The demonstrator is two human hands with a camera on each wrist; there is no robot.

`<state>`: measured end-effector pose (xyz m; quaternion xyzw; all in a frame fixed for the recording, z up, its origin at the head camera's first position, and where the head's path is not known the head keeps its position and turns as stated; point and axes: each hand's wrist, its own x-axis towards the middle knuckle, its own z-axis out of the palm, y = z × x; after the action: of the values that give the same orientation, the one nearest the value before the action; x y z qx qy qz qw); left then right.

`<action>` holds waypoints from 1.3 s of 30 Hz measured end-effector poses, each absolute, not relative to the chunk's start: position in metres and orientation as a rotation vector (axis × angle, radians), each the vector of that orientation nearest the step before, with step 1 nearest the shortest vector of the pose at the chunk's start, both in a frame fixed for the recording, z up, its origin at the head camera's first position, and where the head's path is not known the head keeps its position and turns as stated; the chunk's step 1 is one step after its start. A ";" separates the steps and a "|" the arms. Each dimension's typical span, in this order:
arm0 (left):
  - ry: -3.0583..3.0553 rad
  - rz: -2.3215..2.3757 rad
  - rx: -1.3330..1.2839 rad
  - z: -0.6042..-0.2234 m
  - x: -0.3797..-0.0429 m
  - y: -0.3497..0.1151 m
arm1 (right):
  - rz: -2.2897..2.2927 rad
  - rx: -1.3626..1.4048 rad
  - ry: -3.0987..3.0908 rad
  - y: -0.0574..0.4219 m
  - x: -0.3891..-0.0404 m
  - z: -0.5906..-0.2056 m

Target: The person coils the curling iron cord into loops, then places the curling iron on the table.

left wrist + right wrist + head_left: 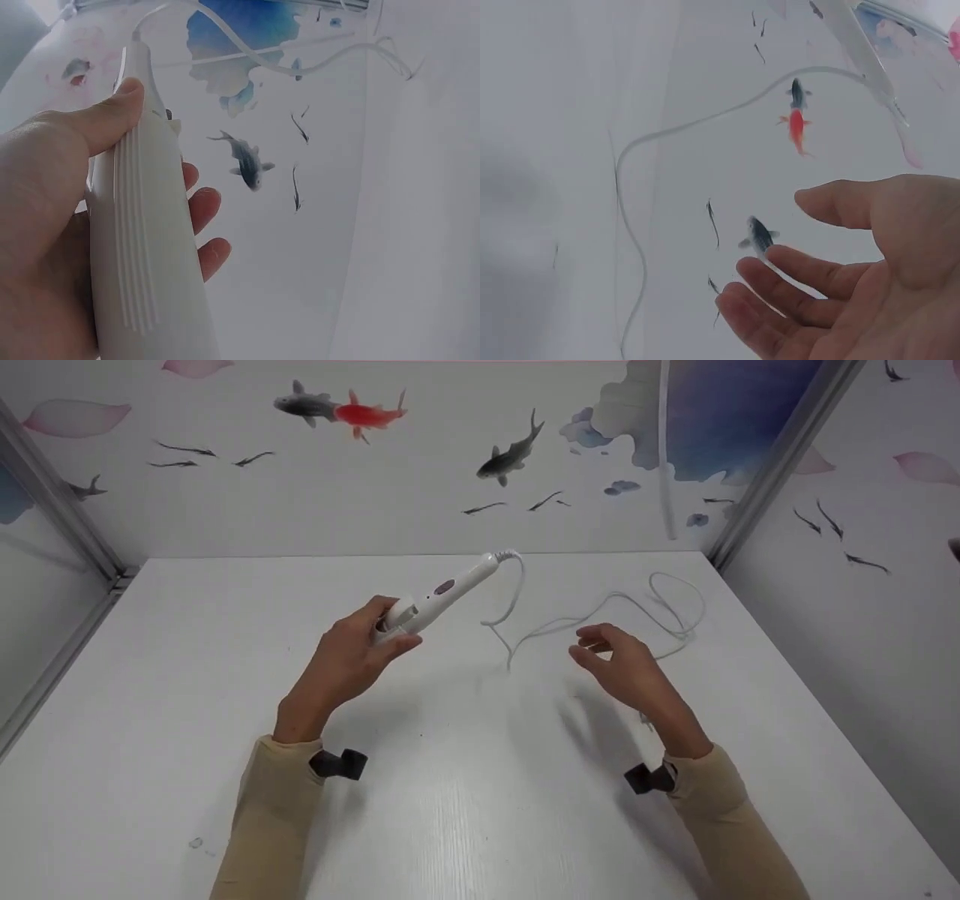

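Observation:
My left hand [346, 654] grips a white hair straightener [454, 589] by its wider end, held above the table and slanting up to the right. Its thumb lies along the ribbed side of the casing [146, 225] in the left wrist view, and the other fingertips show past the far edge. A dark oval [445, 586] marks the handle. From the handle's tip a white cord [517, 592] drops to the table. My right hand [626, 664] hovers to the right of the straightener, fingers loosely bent and holding nothing; part of the cord passes behind it.
Loops of the cord lie on the white table [450, 810] at the right, and what looks like its plug [646, 721] is partly hidden by the right wrist. Panels printed with fish [511, 457] stand at the back and sides, joined by metal posts [780, 457].

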<state>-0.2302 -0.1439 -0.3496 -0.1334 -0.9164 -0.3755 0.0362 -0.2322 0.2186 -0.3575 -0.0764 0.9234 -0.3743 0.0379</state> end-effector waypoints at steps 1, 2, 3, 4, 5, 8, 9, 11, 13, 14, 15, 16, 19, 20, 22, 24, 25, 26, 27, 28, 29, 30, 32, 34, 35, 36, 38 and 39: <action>-2.817 -1.136 -0.415 -0.349 -0.230 -0.145 | -1.169 -0.268 2.829 0.215 -0.232 -0.358; -2.818 -1.121 -0.417 -0.349 -0.229 -0.146 | -1.190 -0.302 2.823 0.212 -0.233 -0.359; -2.816 -1.116 -0.418 -0.348 -0.228 -0.147 | -1.210 -0.341 2.817 0.209 -0.233 -0.361; -2.812 -1.116 -0.417 -0.348 -0.228 -0.147 | -1.227 -0.383 2.812 0.207 -0.234 -0.362; -2.808 -1.117 -0.415 -0.348 -0.228 -0.148 | -1.249 -0.429 2.802 0.204 -0.235 -0.364; -2.795 -1.131 -0.419 -0.350 -0.227 -0.149 | -1.287 -0.566 2.771 0.196 -0.238 -0.368; -2.787 -1.136 -0.427 -0.350 -0.226 -0.149 | -1.293 -0.610 2.762 0.193 -0.239 -0.368; -2.771 -1.147 -0.445 -0.351 -0.226 -0.148 | -1.295 -0.675 2.739 0.187 -0.242 -0.367; -2.748 -1.165 -0.465 -0.352 -0.226 -0.146 | -1.276 -0.701 2.720 0.181 -0.244 -0.365; -2.732 -1.168 -0.484 -0.353 -0.226 -0.145 | -1.272 -0.708 2.701 0.178 -0.245 -0.364; -2.718 -1.173 -0.500 -0.353 -0.226 -0.144 | -1.268 -0.707 2.678 0.175 -0.247 -0.364; -2.706 -1.176 -0.513 -0.353 -0.226 -0.143 | -1.266 -0.706 2.653 0.173 -0.248 -0.363; -2.675 -1.180 -0.549 -0.354 -0.226 -0.140 | -1.286 -0.733 2.569 0.167 -0.251 -0.362; -2.668 -1.180 -0.557 -0.354 -0.226 -0.139 | -1.300 -0.751 2.539 0.165 -0.253 -0.362; -2.664 -1.189 -0.556 -0.354 -0.226 -0.138 | -1.316 -0.787 2.501 0.162 -0.255 -0.363; -2.663 -1.197 -0.548 -0.353 -0.225 -0.138 | -1.345 -0.825 2.456 0.161 -0.258 -0.366; -2.663 -1.200 -0.543 -0.353 -0.225 -0.138 | -1.364 -0.845 2.431 0.161 -0.259 -0.367; -2.663 -1.200 -0.539 -0.353 -0.225 -0.138 | -1.391 -0.865 2.403 0.162 -0.261 -0.370; -2.664 -1.200 -0.533 -0.352 -0.225 -0.139 | -1.419 -0.874 2.377 0.163 -0.263 -0.372; -2.667 -1.201 -0.527 -0.352 -0.225 -0.139 | -1.449 -0.880 2.349 0.164 -0.265 -0.374; -2.669 -1.202 -0.520 -0.352 -0.225 -0.139 | -1.476 -0.884 2.324 0.165 -0.267 -0.377; -2.672 -1.203 -0.514 -0.352 -0.226 -0.140 | -1.499 -0.875 2.308 0.167 -0.269 -0.379; -2.674 -1.206 -0.510 -0.353 -0.226 -0.140 | -1.531 -0.838 2.290 0.169 -0.273 -0.382; -2.669 -1.217 -0.514 -0.353 -0.227 -0.140 | -1.527 -0.799 2.298 0.172 -0.276 -0.383; -2.663 -1.223 -0.522 -0.353 -0.227 -0.140 | -1.517 -0.778 2.304 0.173 -0.277 -0.383; -2.658 -1.223 -0.537 -0.353 -0.227 -0.140 | -1.505 -0.755 2.310 0.173 -0.279 -0.383; -2.647 -1.226 -0.568 -0.352 -0.226 -0.139 | -1.477 -0.720 2.315 0.173 -0.283 -0.382; -2.642 -1.226 -0.584 -0.352 -0.226 -0.138 | -1.462 -0.697 2.319 0.172 -0.285 -0.381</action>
<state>-0.2259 -0.1383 -0.3516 -0.1957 -0.8861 -0.4114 0.0855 -0.2854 0.1725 -0.3815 -0.2434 0.8098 -0.5106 0.1559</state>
